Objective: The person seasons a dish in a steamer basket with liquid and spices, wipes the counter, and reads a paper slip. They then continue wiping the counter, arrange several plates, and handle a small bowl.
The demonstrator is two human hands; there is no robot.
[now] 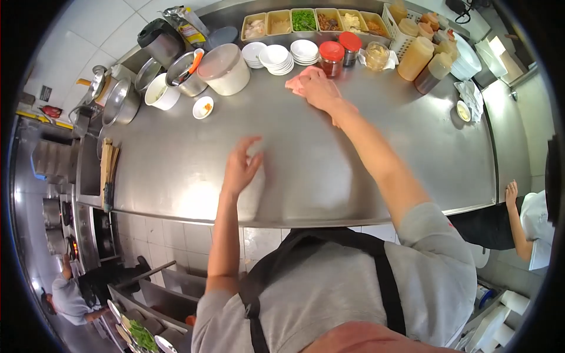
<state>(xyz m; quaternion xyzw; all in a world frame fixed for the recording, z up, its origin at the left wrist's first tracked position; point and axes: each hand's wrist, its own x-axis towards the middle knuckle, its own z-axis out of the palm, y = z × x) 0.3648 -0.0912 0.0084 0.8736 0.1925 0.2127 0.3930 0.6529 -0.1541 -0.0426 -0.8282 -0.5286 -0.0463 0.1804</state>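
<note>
Where the steel desk (pixel 176 170) spreads widest, the left hand (pixel 240 167) is held over it with fingers spread, nothing grasped. Farther back, a pink cloth (pixel 296 81) is pressed flat under the right hand (pixel 321 89), beside a red-lidded jar (pixel 331 59) and stacked white bowls (pixel 276 59). No writing can be read.

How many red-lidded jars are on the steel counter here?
2. One red-lidded jar stands just beyond the right hand and its pink cloth; the other is behind it, beside the stacked white dishes.
</note>
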